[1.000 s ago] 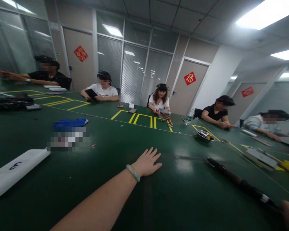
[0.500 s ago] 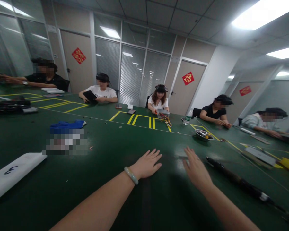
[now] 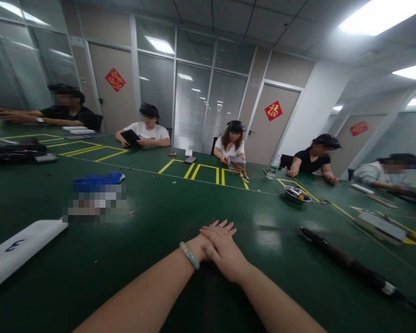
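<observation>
My left hand (image 3: 196, 243) lies palm down on the green table (image 3: 152, 282), its fingers stretched out. A pale green bangle (image 3: 189, 255) circles the left wrist. Across the back of that hand rests my right hand (image 3: 226, 252), its fingers extended and covering much of the left one. A ring shows on a right finger. Neither hand grips any object. To the right of them lies a long black pen-shaped power tool (image 3: 346, 261) with a cable.
On the left are a white case marked 3 (image 3: 24, 254) and a blue cloth-like item (image 3: 99, 181). A metal bowl (image 3: 297, 194) with small items, a water bottle (image 3: 273, 167) and a grey box (image 3: 381, 226) stand toward the right. Several people sit across the table.
My right hand has moved left from the table and now lies on top of my left hand. The left hand has stayed nearly in place. The view has shifted slightly.
</observation>
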